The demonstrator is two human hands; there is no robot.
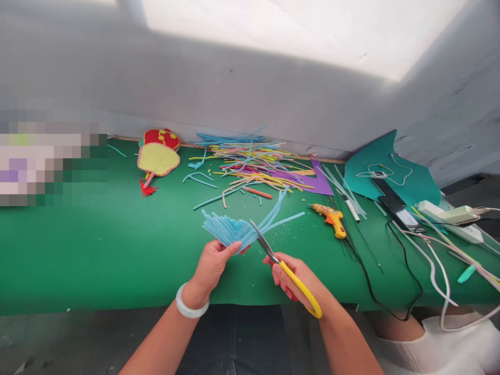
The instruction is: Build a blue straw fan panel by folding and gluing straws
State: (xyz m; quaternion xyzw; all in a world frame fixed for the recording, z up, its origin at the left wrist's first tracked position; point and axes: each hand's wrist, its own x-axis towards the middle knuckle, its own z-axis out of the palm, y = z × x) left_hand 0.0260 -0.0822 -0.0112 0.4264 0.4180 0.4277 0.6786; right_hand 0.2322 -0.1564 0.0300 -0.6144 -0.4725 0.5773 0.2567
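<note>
My left hand pinches a fan-shaped piece of light blue pipe cleaners from below, its thumb across the lower point. The strips lie side by side in a V pattern. Several long uncut ends reach up and to the right from it. In my right hand is a pair of scissors with yellow and red handles. Their blades stand at the right edge of the blue piece, where the long ends come out. Whether the blades are touching a strip I cannot tell.
Behind lies a heap of coloured pipe cleaners on purple sheets. A yellow glue gun rests to the right, near cables and a white power strip. Fan-shaped craft pieces lie at back left. Someone's white-clothed leg shows at lower right.
</note>
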